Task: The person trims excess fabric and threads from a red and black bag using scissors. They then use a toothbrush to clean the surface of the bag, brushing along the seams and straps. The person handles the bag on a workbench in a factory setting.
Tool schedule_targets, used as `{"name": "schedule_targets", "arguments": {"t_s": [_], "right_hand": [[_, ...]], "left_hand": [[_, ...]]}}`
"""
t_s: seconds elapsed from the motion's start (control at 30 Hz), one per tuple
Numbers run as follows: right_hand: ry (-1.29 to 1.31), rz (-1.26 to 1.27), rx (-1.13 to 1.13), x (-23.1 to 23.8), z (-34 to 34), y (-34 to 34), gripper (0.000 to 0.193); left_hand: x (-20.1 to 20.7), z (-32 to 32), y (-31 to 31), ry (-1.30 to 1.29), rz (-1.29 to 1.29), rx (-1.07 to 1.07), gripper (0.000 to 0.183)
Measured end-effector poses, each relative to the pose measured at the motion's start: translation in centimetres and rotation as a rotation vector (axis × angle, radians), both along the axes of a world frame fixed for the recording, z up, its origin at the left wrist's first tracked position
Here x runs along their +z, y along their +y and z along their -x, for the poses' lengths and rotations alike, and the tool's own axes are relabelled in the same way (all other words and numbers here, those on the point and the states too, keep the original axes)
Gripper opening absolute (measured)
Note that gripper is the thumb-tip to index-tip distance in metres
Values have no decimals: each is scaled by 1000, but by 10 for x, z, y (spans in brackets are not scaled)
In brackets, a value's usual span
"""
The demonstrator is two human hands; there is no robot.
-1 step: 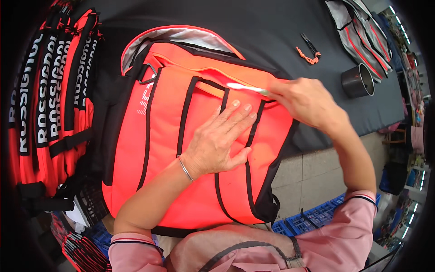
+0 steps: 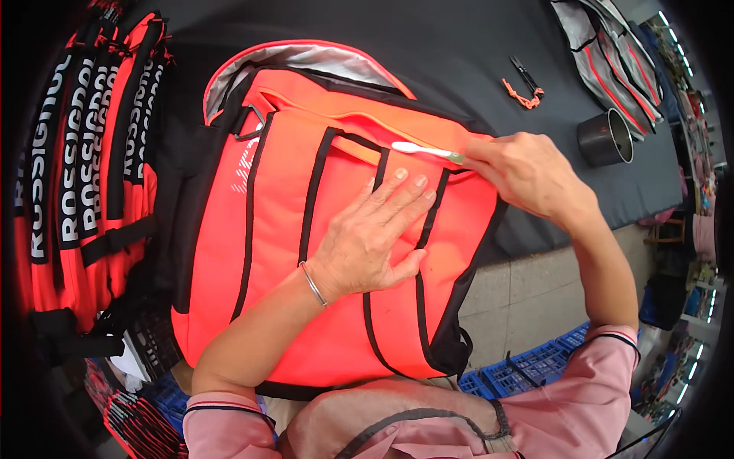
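Note:
A bright orange-red backpack (image 2: 279, 229) with black edging lies before me. My left hand (image 2: 375, 241) rests flat on its panel, fingers stretched out, a metal bangle at the wrist. In my right hand (image 2: 527, 172) is the handle end of what looks like a white toothbrush (image 2: 419, 148), its handle greenish near my fingers. The brush lies against the fabric just below the curved orange zipper edge (image 2: 359, 116), near the top of the black-edged straps. At the bag's far side a flap (image 2: 306, 55) with a silvery lining stands folded back.
Several orange-and-black printed straps or panels (image 2: 84, 168) are stacked at the left. On the dark table (image 2: 459, 46) lie small snips (image 2: 524, 76) with an orange cord. A dark metal cup (image 2: 604, 138) stands at the right, near grey bag pieces (image 2: 608, 65). Blue crates (image 2: 527, 367) sit below.
The brush and my right hand have shifted slightly to the right. My left hand stays in place on the backpack.

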State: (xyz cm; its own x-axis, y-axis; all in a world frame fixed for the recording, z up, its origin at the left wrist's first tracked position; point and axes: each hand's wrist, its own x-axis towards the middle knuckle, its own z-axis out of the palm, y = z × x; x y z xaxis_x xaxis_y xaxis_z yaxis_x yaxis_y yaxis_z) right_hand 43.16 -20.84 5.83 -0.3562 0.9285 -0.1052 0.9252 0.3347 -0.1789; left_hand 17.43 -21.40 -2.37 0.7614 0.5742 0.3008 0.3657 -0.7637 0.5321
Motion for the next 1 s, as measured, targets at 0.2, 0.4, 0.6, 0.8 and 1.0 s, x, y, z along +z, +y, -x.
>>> {"name": "schedule_targets", "arguments": {"t_s": [0.2,0.4,0.6,0.8,1.0], "right_hand": [[-1,78,-25,0,6,17,27],[14,116,-26,0,9,26,27],[-17,125,-8,6,8,21,26],[11,141,2,13,10,15,23],[31,46,67,-18,37,14,16]], "left_hand": [[-1,-3,1,-26,11,-7,68],[1,-5,2,-16,7,-19,68],[3,-5,2,-4,-11,-3,66],[0,-2,1,-31,-11,-2,66],[10,-4,2,-61,-41,-15,61]]}}
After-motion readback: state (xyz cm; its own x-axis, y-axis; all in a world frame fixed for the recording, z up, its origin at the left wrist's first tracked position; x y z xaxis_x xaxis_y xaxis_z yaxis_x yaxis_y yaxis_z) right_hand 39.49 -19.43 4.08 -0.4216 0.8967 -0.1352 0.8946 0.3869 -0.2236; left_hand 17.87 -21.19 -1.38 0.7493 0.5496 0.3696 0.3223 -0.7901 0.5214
